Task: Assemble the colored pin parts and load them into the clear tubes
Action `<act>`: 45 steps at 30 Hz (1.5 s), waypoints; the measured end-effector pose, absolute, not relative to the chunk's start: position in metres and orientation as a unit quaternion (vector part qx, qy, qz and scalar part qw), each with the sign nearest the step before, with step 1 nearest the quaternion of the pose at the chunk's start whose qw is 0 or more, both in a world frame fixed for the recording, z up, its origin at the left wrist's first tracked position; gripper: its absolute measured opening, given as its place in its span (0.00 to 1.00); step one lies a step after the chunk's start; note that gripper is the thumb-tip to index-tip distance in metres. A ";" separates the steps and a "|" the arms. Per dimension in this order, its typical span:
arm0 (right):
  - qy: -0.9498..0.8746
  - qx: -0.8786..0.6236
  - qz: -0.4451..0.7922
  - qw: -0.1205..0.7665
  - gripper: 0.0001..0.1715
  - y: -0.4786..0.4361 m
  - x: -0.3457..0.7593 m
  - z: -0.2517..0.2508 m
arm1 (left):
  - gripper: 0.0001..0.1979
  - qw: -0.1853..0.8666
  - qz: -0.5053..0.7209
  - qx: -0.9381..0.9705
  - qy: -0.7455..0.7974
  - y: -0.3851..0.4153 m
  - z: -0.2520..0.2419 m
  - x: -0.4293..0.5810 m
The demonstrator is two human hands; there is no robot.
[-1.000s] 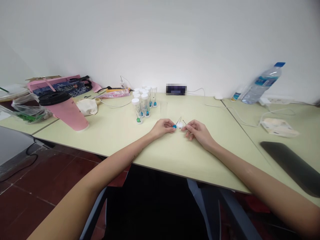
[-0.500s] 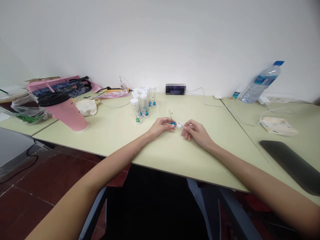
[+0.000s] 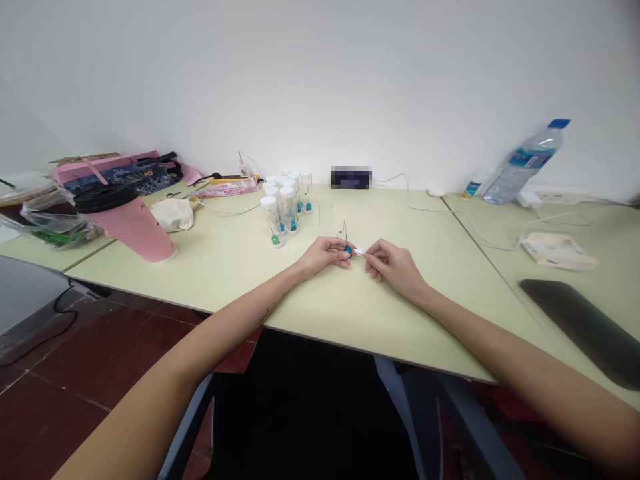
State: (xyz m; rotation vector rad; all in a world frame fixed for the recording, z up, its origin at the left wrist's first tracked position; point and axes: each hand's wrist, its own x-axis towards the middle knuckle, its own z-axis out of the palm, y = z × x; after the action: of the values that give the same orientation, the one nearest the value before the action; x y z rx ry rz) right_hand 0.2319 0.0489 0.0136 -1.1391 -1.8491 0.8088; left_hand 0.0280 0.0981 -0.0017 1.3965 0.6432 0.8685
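My left hand [image 3: 324, 254] rests on the pale green table [image 3: 230, 267] and pinches a small blue-based piece [image 3: 347, 250] with a thin wire standing up from it. My right hand [image 3: 393, 265] is closed in a pinch right beside it, holding a small white cap [image 3: 359, 252] against the blue piece. The two hands almost touch at the fingertips. Behind them stands a cluster of small clear vials with white caps [image 3: 285, 203], some holding blue or green pieces.
A pink paper cup with a black lid [image 3: 127, 217] lies tilted at left beside a white cloth [image 3: 173, 213] and a plastic bag [image 3: 50, 223]. A water bottle [image 3: 523, 163] leans at far right, with a white cable [image 3: 480, 233], a face mask [image 3: 557, 252] and a dark pad [image 3: 585, 330].
The wire on the blue piece swung from tilted to upright. My right hand moved in a little and brought the white cap against the blue piece.
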 end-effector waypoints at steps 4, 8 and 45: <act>-0.753 -0.459 0.285 0.375 0.08 0.048 0.232 0.015 | 0.19 0.631 0.380 0.611 0.289 0.097 0.000 0.028; -0.767 -0.460 0.266 0.361 0.06 0.047 0.232 0.016 | 0.18 0.630 0.378 0.613 0.292 0.095 0.001 0.029; -0.666 -0.469 0.452 0.364 0.14 0.042 0.225 0.017 | 0.16 0.570 0.363 0.670 0.307 0.099 -0.009 0.029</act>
State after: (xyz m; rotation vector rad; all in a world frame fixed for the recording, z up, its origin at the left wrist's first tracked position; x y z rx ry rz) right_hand 0.2252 0.0423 0.0173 -1.2056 -1.7147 1.1621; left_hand 0.0285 0.0986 -0.0086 1.5736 0.7212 0.8511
